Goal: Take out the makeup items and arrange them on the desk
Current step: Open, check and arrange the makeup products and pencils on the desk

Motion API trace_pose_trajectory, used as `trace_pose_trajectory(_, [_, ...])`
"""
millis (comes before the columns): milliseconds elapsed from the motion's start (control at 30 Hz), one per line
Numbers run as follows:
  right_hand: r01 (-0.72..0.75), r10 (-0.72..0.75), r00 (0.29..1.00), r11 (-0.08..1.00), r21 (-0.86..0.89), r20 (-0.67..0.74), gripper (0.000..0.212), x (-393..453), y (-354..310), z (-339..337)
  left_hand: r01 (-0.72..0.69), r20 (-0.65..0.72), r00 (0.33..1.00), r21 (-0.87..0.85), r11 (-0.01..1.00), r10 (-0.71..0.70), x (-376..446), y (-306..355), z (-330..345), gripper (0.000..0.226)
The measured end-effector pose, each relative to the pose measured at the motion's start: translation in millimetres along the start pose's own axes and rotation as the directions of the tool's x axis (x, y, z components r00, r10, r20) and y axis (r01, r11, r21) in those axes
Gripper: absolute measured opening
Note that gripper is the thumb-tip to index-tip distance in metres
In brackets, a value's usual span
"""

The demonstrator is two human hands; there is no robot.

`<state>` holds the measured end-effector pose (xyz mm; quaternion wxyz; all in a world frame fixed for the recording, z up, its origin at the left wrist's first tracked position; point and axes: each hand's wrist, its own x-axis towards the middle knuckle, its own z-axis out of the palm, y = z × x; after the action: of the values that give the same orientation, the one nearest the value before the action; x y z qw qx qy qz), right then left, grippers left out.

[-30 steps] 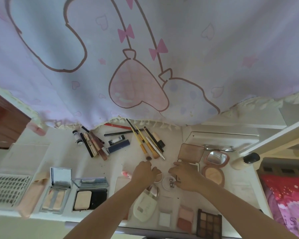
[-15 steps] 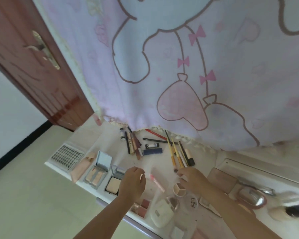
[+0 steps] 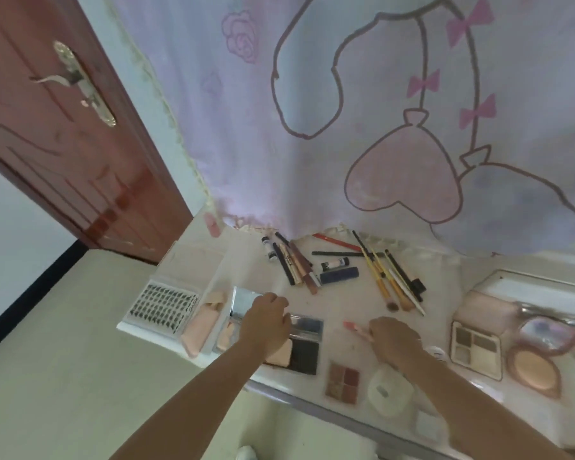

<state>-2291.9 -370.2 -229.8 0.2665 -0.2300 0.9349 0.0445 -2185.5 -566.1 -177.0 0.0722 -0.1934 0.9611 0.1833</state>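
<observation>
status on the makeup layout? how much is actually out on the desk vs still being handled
Mostly done: brushes, pencils and tubes, lash tray and open palettes lie spread on the desk. In hand: the right hand grips a pink tube; the left hand is over an open compact. Left: setting that tube down.

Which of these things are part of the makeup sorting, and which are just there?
Part of the job:
pink lip tube held by right hand
open black powder compact under left hand
yellow-handled brushes
brown four-pan palette

Just there:
red-brown wooden door
pink cartoon curtain
</observation>
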Motion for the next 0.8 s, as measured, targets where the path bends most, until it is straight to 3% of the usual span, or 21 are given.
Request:
trace_pose_trajectory(133, [-0.117,0.124,0.991,0.987,0.111,-0.056,0.016,-5.7,-10.7,-6.3,-0.148,0.071,0.986,-0.052,0.988,0.151,9.6,-39.9,-19.6,0.037])
trace_pose_trajectory(267, [-0.063,0.1,0.98,0.976,0.21,-0.17,0.021,-22.0,-44.6,-38.9,-0.25,0.19,0.941,-0.167,0.954,0.28,17.8,-57.5,-39.5,0.044])
trace_pose_trajectory(433, [0.234,-0.168,0.933,0.956,0.18,-0.32,0.027,-32.6,-117.7,-85.4,-0.424,0.175,0.872,-0.202,0.883,0.458,39.3,-58.9,-63.0,0.051])
trace_pose_trajectory(533, [0.372,-0.319,0.895,0.92,0.125,-0.311,0.031,-21.4,-149.3,-108.5,-0.476,0.163,0.855,-0.13,0.87,0.492,53.8,-75.7,-76.8,0.031])
trace_pose_trajectory(800, [0.626,-0.592,0.764,0.776,0.074,-0.257,0.034,24.1,-190.2,-154.0,-0.48,0.169,0.857,-0.08,0.873,0.487,79.5,-141.2,-127.2,0.018])
